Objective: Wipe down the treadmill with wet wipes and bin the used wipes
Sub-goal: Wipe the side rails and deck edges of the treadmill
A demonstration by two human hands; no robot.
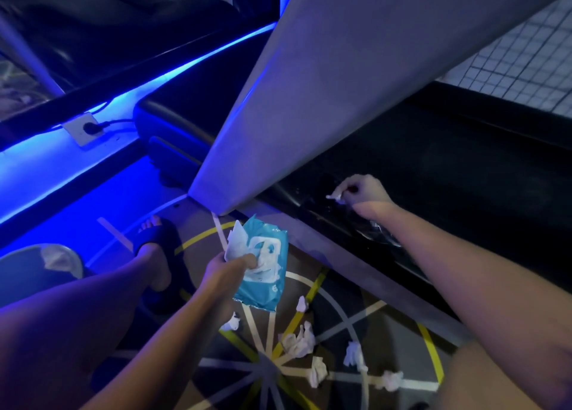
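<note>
- The right hand is on the far right, its fingers curled and pinching a small crumpled wipe against the black side of the treadmill.
- That black surface looks wet and glossy just near of the wipe.
- The left hand, in the middle, grips a blue pack by its upper left edge and holds it above the floor.
- A fresh sheet sticks up out of the pack's opening, just above the left hand's fingers.
- The treadmill's grey post slants from the far right down to its foot just beyond the pack.
- Used wipes lie balled up and scattered on the patterned floor below the pack, between the two forearms.
- A bin stands at the left edge with one crumpled wipe inside it.
- A foot in a black slipper rests on the floor between the bin and the pack.
- On the far left, a wall socket with a plug in it sits in blue light.
</note>
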